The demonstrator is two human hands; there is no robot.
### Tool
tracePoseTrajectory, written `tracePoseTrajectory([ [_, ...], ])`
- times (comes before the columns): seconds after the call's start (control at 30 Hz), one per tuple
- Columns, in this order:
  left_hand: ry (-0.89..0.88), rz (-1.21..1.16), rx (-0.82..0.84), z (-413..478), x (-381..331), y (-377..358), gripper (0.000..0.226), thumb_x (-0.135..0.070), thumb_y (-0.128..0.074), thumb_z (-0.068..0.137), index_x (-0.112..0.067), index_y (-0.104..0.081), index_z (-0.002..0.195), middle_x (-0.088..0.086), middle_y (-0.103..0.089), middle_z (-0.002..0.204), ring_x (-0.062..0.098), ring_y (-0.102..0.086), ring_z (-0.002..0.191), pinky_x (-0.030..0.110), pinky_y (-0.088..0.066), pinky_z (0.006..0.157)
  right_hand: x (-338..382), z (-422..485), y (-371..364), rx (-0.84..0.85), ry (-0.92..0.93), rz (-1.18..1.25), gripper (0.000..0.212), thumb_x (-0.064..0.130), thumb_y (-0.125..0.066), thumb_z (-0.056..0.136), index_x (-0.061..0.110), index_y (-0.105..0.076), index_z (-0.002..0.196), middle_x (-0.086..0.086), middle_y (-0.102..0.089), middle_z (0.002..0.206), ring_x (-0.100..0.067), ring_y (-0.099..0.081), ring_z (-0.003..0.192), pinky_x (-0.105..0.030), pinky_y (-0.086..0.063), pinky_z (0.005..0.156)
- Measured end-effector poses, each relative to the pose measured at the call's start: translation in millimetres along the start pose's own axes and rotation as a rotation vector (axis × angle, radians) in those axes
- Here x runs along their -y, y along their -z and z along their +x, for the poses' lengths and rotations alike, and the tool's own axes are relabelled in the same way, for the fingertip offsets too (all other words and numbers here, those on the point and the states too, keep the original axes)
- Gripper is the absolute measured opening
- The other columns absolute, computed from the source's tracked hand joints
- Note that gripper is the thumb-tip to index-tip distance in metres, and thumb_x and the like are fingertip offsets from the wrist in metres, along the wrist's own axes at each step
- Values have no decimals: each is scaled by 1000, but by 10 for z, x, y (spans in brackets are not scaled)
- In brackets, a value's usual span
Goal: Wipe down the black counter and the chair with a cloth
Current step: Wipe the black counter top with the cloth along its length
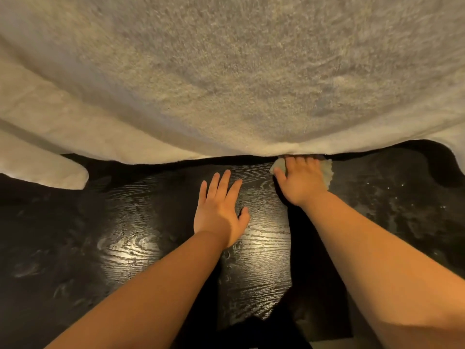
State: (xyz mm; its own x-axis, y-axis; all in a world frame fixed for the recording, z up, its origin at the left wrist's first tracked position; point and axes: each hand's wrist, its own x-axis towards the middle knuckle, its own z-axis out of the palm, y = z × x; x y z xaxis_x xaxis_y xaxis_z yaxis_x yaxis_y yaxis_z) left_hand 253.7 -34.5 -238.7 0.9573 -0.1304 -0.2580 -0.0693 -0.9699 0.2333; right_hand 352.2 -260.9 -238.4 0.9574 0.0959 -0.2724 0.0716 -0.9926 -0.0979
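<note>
The black counter (130,222) has a glossy wood-grain top and fills the lower half of the view. My right hand (300,181) presses a small pale yellow cloth (326,172) flat onto the counter at its far edge. The fingertips of that hand touch the hem of the fabric hanging above. My left hand (220,210) lies flat on the counter to the left of the cloth, fingers spread, holding nothing. No chair is visible.
A large off-white fuzzy fabric (226,71) hangs over the far side and covers the upper half of the view. A fold of it (45,170) droops onto the counter at the left. Wet streaks glisten on the counter at right (402,205).
</note>
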Motion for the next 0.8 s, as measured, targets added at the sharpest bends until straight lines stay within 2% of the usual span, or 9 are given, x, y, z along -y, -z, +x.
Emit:
tracePoseTrajectory([
  [0.07, 2, 4, -29, -6, 4, -22, 77, -60, -34, 99, -33, -13, 167, 1, 3, 177, 24, 8, 163, 50, 5, 131, 79, -161, -43, -27, 6, 47, 79, 60, -13, 98, 13, -33, 159, -19, -38, 160, -45, -32, 144, -57, -17, 123],
  [0.13, 1, 15, -47, -9, 5, -37, 78, -60, -35, 98, -32, -15, 167, 2, 0, 177, 25, 6, 163, 51, 4, 131, 73, -515, -167, -58, 94, 72, 76, 58, -21, 103, 16, -19, 166, -11, -18, 172, -40, -13, 157, -57, -10, 127],
  [0.2, 3, 22, -40, -8, -3, -29, 78, -61, -35, 98, -32, -15, 167, 2, 0, 177, 25, 6, 163, 51, 3, 131, -22, -840, -281, -38, 209, 47, 73, 57, -27, 105, 18, -17, 167, -6, -10, 174, -35, -5, 160, -57, -11, 128],
  [0.27, 5, 22, -38, -3, -8, -29, 78, -61, -36, 98, -32, -16, 167, 2, -1, 177, 25, 6, 163, 52, 3, 131, -221, -889, -273, -11, 321, 50, 73, 58, -30, 105, 21, -19, 166, -2, -11, 174, -31, -5, 160, -56, -14, 128],
  [0.33, 3, 5, -54, 1, 2, -35, 79, -60, -38, 96, -32, -20, 167, 3, -5, 177, 25, 3, 163, 52, 0, 131, -433, -708, -230, -13, 309, 44, 74, 62, -28, 103, 23, -20, 166, -1, -13, 174, -30, -7, 160, -55, -13, 128],
  [0.47, 4, 35, -50, 3, 20, -60, 80, -62, -35, 95, -32, -18, 167, 3, -5, 177, 26, 3, 163, 53, 0, 131, -567, -208, -51, -38, -3, 56, 85, 67, -16, 94, 18, -31, 162, -14, -35, 164, -41, -28, 149, -54, -17, 125],
  [0.53, 3, 46, -50, 17, 15, -71, 79, -62, -35, 96, -32, -17, 167, 3, -4, 177, 26, 3, 163, 53, 0, 131, -449, -191, -27, -44, -67, 80, 86, 66, -16, 94, 16, -30, 162, -16, -34, 164, -42, -25, 149, -55, -16, 125],
  [0.67, 2, 53, -78, 4, 13, -92, 81, -62, -31, 93, -30, -22, 166, 4, -8, 177, 27, -2, 163, 53, -2, 131, -240, -795, -220, -43, 82, 94, 79, 62, -21, 100, 20, -12, 167, -6, -6, 174, -35, 0, 160, -55, -5, 128],
  [0.8, 48, 92, -23, 5, -101, -57, 79, -59, -30, 98, -27, -14, 168, 5, 1, 177, 32, 4, 163, 59, 0, 130, -385, -1242, -347, 7, 277, 61, 74, 60, -28, 104, 23, -17, 167, -1, -9, 174, -30, -1, 161, -52, -6, 129],
])
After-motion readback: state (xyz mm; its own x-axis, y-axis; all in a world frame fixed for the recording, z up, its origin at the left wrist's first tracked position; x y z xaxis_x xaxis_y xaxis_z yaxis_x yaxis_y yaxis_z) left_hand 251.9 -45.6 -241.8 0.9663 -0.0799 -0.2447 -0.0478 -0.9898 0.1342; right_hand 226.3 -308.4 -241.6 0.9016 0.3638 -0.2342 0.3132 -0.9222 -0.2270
